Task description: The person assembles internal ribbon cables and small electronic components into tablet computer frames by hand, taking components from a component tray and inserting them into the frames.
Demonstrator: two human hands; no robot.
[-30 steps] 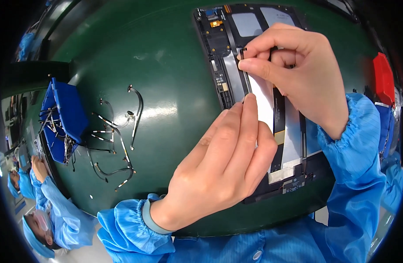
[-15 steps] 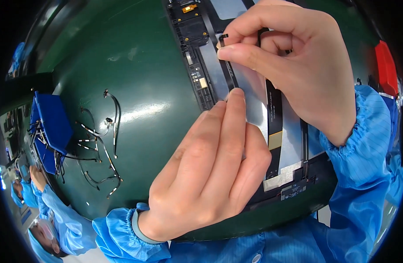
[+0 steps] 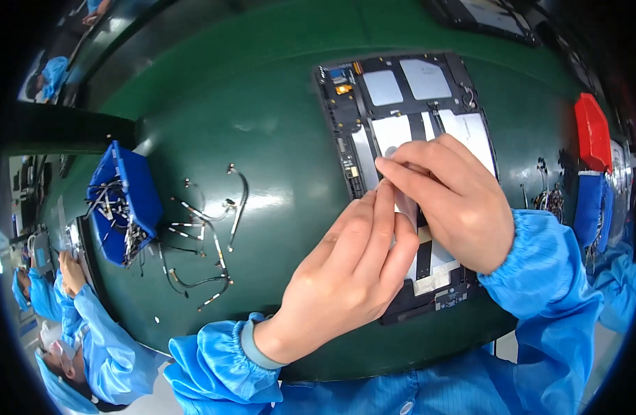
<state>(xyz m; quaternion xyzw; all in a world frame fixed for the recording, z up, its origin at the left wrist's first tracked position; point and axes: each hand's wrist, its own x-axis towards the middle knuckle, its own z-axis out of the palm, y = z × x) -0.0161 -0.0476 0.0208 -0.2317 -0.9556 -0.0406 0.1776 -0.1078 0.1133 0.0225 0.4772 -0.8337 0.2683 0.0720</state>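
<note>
An opened tablet (image 3: 340, 114) lies on the green work surface, its black frame and silver and white inner panels showing. Over its left part, my two hands meet. My right hand (image 3: 463, 204) pinches thumb and index finger together at the black flat cable, which the fingers now mostly hide. Just below that pinch, the fingertips of my left hand (image 3: 342, 259) are pressed together at the same cable, close to the tablet's left edge. The left thumb is hidden beneath the fingers.
Left of the tablet lie several loose thin cables (image 3: 222, 259). Beyond them stands a blue bin (image 3: 146, 197) filled with similar cables. At the right are a red bin (image 3: 593, 131), another blue bin (image 3: 589, 200) and a cable bundle (image 3: 550, 198). A co-worker's hand (image 3: 71, 274) is at far left.
The view has shifted, so the whole tablet and the right-hand bins show. My right hand has come down to my left fingertips, and the cable's small black end is now hidden.
</note>
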